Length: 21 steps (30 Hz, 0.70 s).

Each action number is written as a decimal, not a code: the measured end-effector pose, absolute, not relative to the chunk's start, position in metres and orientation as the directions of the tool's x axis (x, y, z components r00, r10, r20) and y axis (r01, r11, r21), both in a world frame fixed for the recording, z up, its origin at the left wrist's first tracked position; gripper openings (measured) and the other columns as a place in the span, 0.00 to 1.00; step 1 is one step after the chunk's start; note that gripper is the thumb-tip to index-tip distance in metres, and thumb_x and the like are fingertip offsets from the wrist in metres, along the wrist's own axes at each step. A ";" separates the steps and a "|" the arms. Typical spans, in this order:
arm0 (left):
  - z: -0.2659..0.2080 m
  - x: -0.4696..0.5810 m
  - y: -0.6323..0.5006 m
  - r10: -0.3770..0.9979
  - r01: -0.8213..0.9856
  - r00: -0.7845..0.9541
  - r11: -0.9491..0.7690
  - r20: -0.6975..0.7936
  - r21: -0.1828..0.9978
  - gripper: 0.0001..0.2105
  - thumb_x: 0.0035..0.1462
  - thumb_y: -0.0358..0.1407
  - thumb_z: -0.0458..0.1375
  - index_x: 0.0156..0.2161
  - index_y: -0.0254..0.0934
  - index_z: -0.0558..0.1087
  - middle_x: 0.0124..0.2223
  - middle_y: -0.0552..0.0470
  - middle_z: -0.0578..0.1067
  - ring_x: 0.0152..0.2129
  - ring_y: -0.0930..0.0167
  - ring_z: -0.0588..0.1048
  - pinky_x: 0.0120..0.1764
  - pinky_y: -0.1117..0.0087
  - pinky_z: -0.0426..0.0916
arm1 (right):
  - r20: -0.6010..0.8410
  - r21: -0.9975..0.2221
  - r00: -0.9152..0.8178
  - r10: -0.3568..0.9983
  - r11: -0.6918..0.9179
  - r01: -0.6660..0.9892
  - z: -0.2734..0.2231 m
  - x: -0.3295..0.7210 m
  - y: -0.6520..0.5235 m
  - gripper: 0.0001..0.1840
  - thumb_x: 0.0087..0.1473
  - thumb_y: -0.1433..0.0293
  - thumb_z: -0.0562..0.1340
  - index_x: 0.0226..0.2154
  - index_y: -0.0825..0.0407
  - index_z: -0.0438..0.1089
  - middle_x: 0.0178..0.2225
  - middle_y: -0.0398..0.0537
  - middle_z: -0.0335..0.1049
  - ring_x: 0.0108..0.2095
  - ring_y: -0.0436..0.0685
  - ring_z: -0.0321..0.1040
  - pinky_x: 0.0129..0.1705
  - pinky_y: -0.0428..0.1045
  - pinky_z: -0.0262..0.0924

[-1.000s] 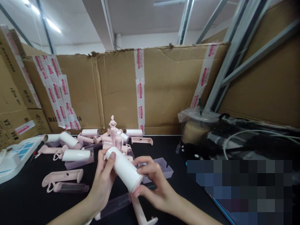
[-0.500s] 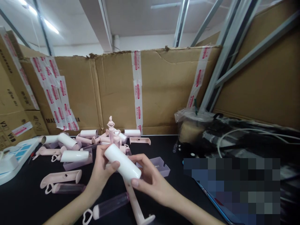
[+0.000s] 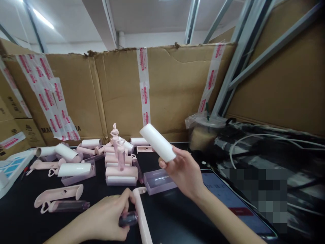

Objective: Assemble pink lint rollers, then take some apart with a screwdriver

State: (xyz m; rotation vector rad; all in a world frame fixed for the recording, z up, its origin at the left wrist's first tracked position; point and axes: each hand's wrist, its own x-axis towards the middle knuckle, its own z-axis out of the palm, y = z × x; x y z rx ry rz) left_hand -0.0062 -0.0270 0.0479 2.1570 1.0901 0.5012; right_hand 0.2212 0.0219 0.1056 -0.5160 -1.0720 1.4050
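My right hand (image 3: 186,169) is closed around the lower end of a white lint-roller roll (image 3: 157,140), raised and tilted above the table. Low in front, my left hand (image 3: 109,215) grips a clear pinkish tube (image 3: 130,219); its other end is hidden in the hand. Just right of that tube lies a pale pink roller cover (image 3: 142,217), running down out of view. A translucent purple tray (image 3: 158,186) sits behind it. Further left are another curved pink cover (image 3: 59,195) and a clear tube with a heart-shaped loop (image 3: 68,206).
Pink and white lint rollers (image 3: 122,174) are stacked at the back, with several more rolls (image 3: 74,169) and parts to their left. On the right are a phone (image 3: 233,203), a drink cup (image 3: 205,134) and black plastic with a white cable (image 3: 243,142). Cardboard (image 3: 122,88) walls the back.
Both hands held the white roll before; now only my right hand has it, lifted up and right. My left hand let go, moved down and took hold of the clear tube.
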 end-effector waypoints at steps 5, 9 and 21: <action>0.054 0.002 -0.031 0.880 0.089 0.469 -0.127 0.071 0.988 0.27 0.45 0.28 0.57 0.52 0.44 0.59 0.36 0.53 0.69 0.21 0.76 0.66 0.21 0.77 0.63 | 0.313 -0.850 -0.099 0.945 0.232 -0.473 0.111 0.225 0.019 0.09 0.47 0.63 0.57 0.31 0.50 0.65 0.31 0.44 0.68 0.21 0.49 0.62 0.24 0.46 0.59; 0.056 0.014 -0.028 0.892 -0.156 0.446 -0.009 0.078 0.988 0.24 0.49 0.31 0.59 0.52 0.41 0.59 0.37 0.49 0.69 0.17 0.79 0.65 0.17 0.79 0.63 | 0.308 -0.909 -0.115 0.944 0.256 -0.328 0.110 0.228 0.018 0.14 0.42 0.61 0.62 0.32 0.50 0.66 0.27 0.42 0.67 0.20 0.51 0.64 0.22 0.46 0.57; 0.041 0.017 -0.024 0.878 -0.263 0.460 -0.006 0.131 0.965 0.18 0.53 0.36 0.57 0.48 0.42 0.58 0.36 0.52 0.67 0.18 0.81 0.63 0.17 0.81 0.63 | 0.207 -0.978 -0.375 0.903 0.182 -0.101 0.093 0.216 0.020 0.21 0.44 0.55 0.64 0.34 0.55 0.70 0.27 0.45 0.68 0.24 0.51 0.62 0.27 0.45 0.56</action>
